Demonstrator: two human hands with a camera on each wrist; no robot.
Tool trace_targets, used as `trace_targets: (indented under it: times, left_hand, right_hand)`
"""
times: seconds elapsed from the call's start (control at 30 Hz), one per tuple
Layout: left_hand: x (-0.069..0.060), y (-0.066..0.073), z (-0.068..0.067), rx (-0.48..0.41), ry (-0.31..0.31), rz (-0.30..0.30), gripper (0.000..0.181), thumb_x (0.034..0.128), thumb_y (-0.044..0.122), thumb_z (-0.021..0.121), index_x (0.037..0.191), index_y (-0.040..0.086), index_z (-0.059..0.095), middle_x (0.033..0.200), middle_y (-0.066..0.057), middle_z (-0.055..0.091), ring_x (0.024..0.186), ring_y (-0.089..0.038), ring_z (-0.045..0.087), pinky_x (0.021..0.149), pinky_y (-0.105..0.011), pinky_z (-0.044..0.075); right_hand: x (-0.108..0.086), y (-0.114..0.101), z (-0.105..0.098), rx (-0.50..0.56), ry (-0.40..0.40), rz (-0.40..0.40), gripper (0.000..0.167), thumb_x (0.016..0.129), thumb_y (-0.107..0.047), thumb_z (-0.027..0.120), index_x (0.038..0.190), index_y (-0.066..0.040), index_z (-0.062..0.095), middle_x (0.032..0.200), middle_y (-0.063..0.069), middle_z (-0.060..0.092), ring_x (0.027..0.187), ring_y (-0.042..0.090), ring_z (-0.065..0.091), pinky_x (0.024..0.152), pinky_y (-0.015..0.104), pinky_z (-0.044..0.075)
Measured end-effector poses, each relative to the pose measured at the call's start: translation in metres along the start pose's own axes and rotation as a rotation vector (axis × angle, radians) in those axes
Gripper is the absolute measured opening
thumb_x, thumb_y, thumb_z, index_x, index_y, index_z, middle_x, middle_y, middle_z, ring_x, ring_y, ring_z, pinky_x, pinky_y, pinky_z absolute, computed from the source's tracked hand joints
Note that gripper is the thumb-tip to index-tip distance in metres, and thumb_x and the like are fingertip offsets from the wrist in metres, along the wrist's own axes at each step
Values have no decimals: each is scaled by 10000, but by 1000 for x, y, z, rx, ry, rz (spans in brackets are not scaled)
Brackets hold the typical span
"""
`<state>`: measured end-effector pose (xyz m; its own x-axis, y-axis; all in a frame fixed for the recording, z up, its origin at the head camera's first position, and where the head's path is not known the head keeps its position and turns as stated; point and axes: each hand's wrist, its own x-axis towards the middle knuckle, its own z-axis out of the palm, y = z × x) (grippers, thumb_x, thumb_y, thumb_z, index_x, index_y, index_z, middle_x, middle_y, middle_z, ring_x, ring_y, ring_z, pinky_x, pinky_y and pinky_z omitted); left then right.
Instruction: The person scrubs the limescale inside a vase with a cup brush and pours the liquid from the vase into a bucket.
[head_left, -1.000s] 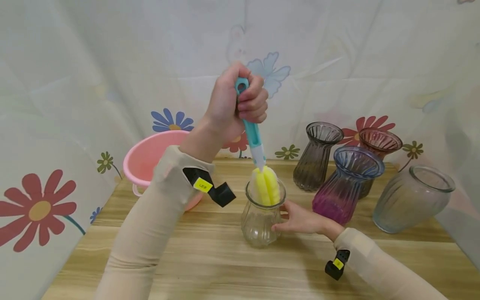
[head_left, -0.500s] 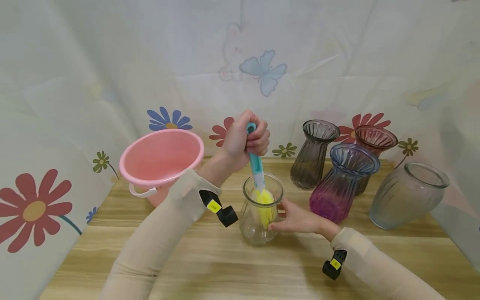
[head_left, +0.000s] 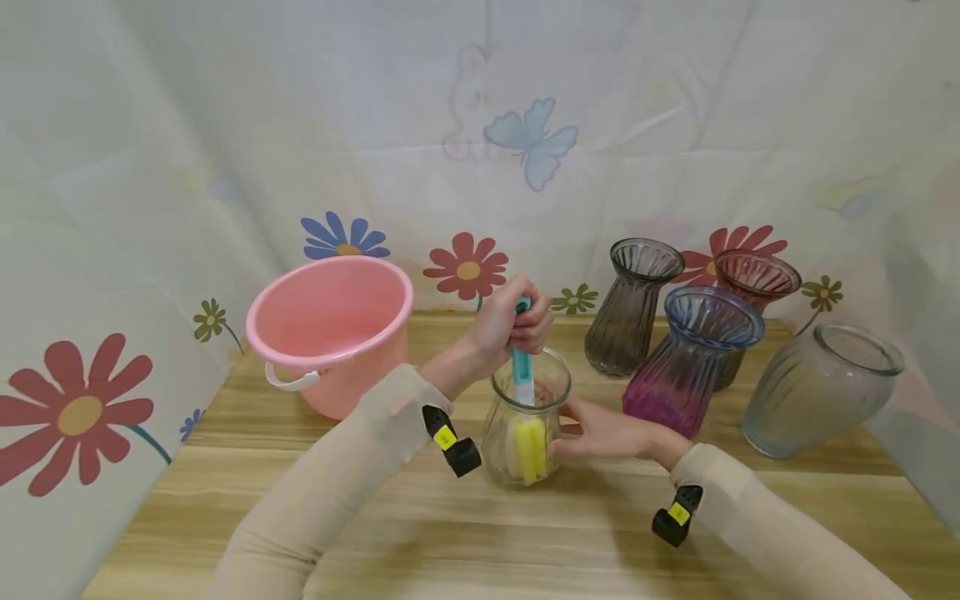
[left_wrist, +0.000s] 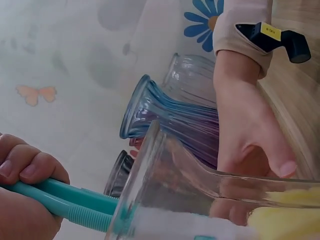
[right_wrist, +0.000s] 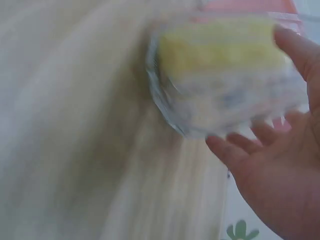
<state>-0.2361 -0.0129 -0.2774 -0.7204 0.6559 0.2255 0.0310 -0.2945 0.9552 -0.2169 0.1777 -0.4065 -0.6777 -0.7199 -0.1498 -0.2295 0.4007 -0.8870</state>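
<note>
My left hand (head_left: 504, 327) grips the turquoise handle (head_left: 522, 367) of a bottle brush, its fingers curled round the top. The brush's yellow sponge head (head_left: 531, 450) is down inside a clear glass vase (head_left: 495, 437), near its bottom. Through the glass in the left wrist view, the brush's white neck (left_wrist: 180, 223) shows below the rim. On the vase's right side, my right hand (head_left: 611, 433) holds the glass between thumb and fingers. The vase stands upright on the table. Motion blurs the vase (right_wrist: 220, 100) in the right wrist view.
A pink bucket (head_left: 367, 379) with a white handle stands at the left. To the right are a grey vase (head_left: 626, 317), a blue-purple vase (head_left: 693, 358), a reddish vase (head_left: 757, 279) behind it, and a pale clear vase (head_left: 821, 396). A printed curtain (head_left: 300, 108) hangs behind.
My left hand has moved down with the brush. The sponge head has gone from the vase's mouth to near its bottom. My right hand has stayed on the vase.
</note>
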Motion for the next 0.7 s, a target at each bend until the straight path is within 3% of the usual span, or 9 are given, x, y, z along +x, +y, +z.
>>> trace_targets:
  times: [0.2,0.47,0.6,0.7]
  left_hand:
    - [2,0,2,-4,0,-2,336,813,138,217,478,129,196,406,47,215,363,-127,161,409,-263,135]
    - [4,5,4,-23,-12,-5,365,833,133,218,469,132,204,405,44,219,365,-121,164,409,-264,134]
    - [7,17,7,-37,-17,2,371,836,128,220,465,132,208,406,42,223,364,-121,165,406,-261,134]
    - [11,35,11,-49,-18,16,371,831,125,223,460,126,213,406,33,223,362,-132,170,407,-260,138]
  right_hand:
    - [6,1,-15,29,-106,6,796,869,-216,621,1440,-13,105,1491,212,153,1384,358,129,1081,514,228]
    - [11,3,-16,97,-115,34,765,831,-182,669,1417,-13,207,1462,179,248,1365,343,192,1047,455,326]
    - [13,2,-16,126,-104,15,753,805,-131,692,1401,4,252,1450,185,276,1353,354,217,1025,444,358]
    - [13,2,-15,123,-91,-3,753,793,-109,699,1395,15,264,1443,190,288,1342,359,244,1011,426,379]
